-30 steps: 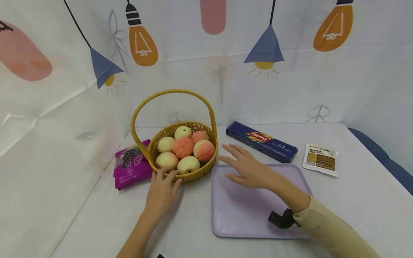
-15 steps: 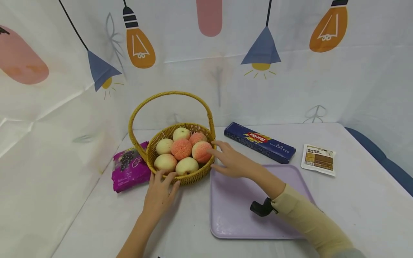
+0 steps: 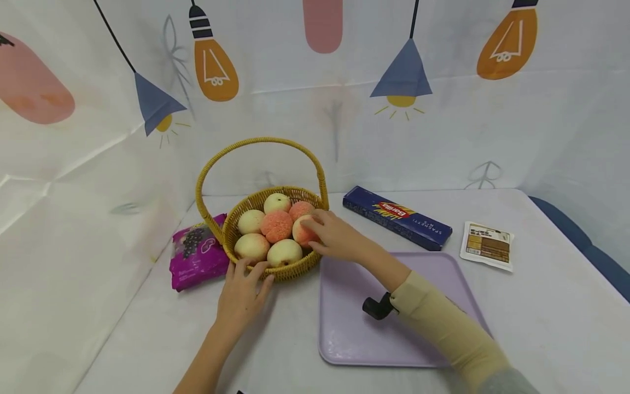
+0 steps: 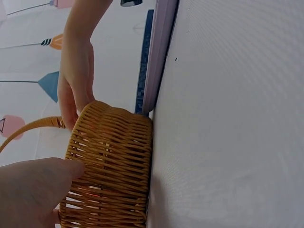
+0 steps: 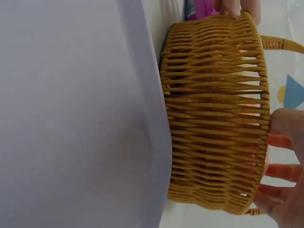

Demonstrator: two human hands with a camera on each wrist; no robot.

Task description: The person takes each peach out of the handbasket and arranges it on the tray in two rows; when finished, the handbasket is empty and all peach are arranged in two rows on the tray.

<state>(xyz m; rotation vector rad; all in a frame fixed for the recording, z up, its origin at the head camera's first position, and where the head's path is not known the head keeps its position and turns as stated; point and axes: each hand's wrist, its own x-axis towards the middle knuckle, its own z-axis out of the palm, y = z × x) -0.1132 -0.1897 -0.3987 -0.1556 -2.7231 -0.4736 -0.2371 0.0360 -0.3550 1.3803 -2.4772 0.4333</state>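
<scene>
A yellow wicker basket (image 3: pixel 290 272) with a tall hoop handle holds several pale and pink peaches. My left hand (image 3: pixel 242 295) pinches its near rim, the thumb (image 4: pixel 71 168) outside against the weave and the fingers over the edge. From the right, my right hand (image 3: pixel 339 238) reaches over the rim, its fingers and thumb curled round the pink-blushed peach (image 3: pixel 302 234) at the basket's right side. In the right wrist view that thumb lies right at the rim, and the wicker wall hides most of the fruit.
A lilac tray (image 3: pixel 354 328) lies right of the basket, under my right forearm. Behind it is a blue spaghetti box (image 3: pixel 398 218), with a small flat packet (image 3: pixel 487 245) farther right. A purple grape-printed bag (image 3: pixel 199 254) lies against the basket's left side.
My right hand has moved left from over the tray, across the basket rim and onto the right-hand peach, its fingers closing round it. The left hand keeps its place at the near rim.
</scene>
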